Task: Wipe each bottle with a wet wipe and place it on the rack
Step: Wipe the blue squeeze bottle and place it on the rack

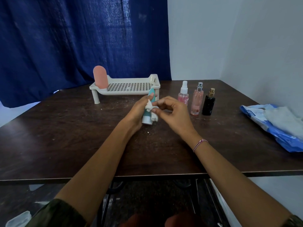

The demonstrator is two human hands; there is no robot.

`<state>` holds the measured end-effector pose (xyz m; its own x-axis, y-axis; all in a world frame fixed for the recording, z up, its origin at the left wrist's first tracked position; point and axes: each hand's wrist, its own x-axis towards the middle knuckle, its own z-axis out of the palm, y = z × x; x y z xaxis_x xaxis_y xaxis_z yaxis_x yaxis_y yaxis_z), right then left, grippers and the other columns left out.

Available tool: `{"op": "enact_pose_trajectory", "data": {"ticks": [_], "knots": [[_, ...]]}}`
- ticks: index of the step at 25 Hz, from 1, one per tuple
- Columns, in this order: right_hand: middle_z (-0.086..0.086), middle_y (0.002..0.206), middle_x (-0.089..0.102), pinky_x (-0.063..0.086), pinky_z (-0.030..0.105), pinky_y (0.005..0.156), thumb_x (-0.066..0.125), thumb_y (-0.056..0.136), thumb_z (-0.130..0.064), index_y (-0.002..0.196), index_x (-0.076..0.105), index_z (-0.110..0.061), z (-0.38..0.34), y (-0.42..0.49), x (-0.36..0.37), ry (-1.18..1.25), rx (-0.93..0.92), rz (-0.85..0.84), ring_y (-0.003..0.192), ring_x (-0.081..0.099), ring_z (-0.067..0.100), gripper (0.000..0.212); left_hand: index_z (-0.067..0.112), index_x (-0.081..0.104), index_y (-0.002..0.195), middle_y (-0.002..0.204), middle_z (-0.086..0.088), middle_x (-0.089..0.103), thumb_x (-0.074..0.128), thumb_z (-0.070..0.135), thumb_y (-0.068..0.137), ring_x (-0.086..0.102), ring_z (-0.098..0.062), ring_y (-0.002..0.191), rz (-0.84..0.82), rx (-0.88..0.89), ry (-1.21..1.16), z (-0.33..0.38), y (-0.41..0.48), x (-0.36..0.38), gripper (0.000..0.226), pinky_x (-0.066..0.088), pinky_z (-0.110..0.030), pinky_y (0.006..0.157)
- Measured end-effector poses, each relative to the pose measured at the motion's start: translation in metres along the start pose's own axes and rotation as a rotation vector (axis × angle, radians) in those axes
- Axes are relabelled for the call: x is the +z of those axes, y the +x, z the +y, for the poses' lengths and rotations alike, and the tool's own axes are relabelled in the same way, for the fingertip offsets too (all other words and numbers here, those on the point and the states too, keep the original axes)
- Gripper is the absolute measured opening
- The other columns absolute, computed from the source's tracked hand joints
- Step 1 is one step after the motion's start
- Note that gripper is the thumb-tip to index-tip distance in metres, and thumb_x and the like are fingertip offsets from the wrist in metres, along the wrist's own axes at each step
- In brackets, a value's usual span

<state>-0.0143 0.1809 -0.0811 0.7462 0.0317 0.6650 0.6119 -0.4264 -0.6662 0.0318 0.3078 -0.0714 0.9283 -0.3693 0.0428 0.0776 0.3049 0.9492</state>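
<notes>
Currently, five bottles are showing in total. The left hand is gripping one teal-and-white bottle over the middle of the surface, with the fingers curling round its body. This bottle is leaning slightly, its teal top pointing toward 12 o'clock. Whether its base is touching the surface cannot be told.

The right hand is pinching one crumpled white wet wipe between thumb and fingertips. It is holding the wipe against the 3 o'clock side of the gripped bottle.

One white perforated rack is standing on its legs at 11 o'clock from the hands, near the far edge of the surface. One pink bottle is standing upright on it, at the rack's 9 o'clock end.

Three bottles are standing upright in one row on the surface at 2 o'clock from the hands:
- one clear spray bottle with a white cap, partly hidden behind the right hand;
- one tall pink spray bottle, just beside it;
- one black bottle with a gold cap, at the row's 3 o'clock end.

One blue-and-white wipe pack is lying at 3 o'clock, well apart from the row. One braided bracelet is sitting on the right wrist. One dark blue curtain is hanging behind the surface at 12 o'clock.
</notes>
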Motion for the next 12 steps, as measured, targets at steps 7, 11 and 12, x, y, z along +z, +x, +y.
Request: {"op": "enact_pose_trajectory", "data": {"ticks": [7, 11, 12], "knots": [[-0.002, 0.098, 0.058, 0.05, 0.013, 0.077, 0.067, 0.082, -0.008, 0.1, 0.068, -0.01, 0.0065, 0.004, -0.0079, -0.166, -0.011, 0.282, 0.087, 0.057, 0.004, 0.018, 0.024, 0.057, 0.105, 0.085, -0.004, 0.059, 0.038, 0.039, 0.098, 0.055, -0.013, 0.068, -0.062, -0.049, 0.134, -0.003, -0.0088, 0.0044, 0.025, 0.046, -0.029, 0.058], [-0.003, 0.097, 0.059, 0.047, 0.007, 0.075, 0.068, 0.081, -0.01, 0.1, 0.068, -0.01, 0.0075, 0.0022, -0.0058, -0.19, -0.001, 0.203, 0.082, 0.056, -0.002, 0.019, 0.017, 0.061, 0.102, 0.082, -0.001, 0.07, 0.031, 0.041, 0.1, 0.065, -0.011, 0.068, -0.034, 0.011, -0.084, 0.0021, -0.0101, 0.0041, 0.038, 0.054, -0.025, 0.062], [-0.004, 0.097, 0.059, 0.047, 0.007, 0.076, 0.069, 0.08, -0.01, 0.101, 0.068, -0.009, 0.0065, 0.0011, -0.0037, -0.19, -0.017, 0.151, 0.082, 0.056, -0.002, 0.02, 0.015, 0.061, 0.104, 0.086, -0.001, 0.071, 0.03, 0.041, 0.1, 0.066, -0.012, 0.073, -0.025, 0.028, -0.135, 0.0024, -0.0086, 0.0022, 0.042, 0.055, -0.027, 0.065]]}}
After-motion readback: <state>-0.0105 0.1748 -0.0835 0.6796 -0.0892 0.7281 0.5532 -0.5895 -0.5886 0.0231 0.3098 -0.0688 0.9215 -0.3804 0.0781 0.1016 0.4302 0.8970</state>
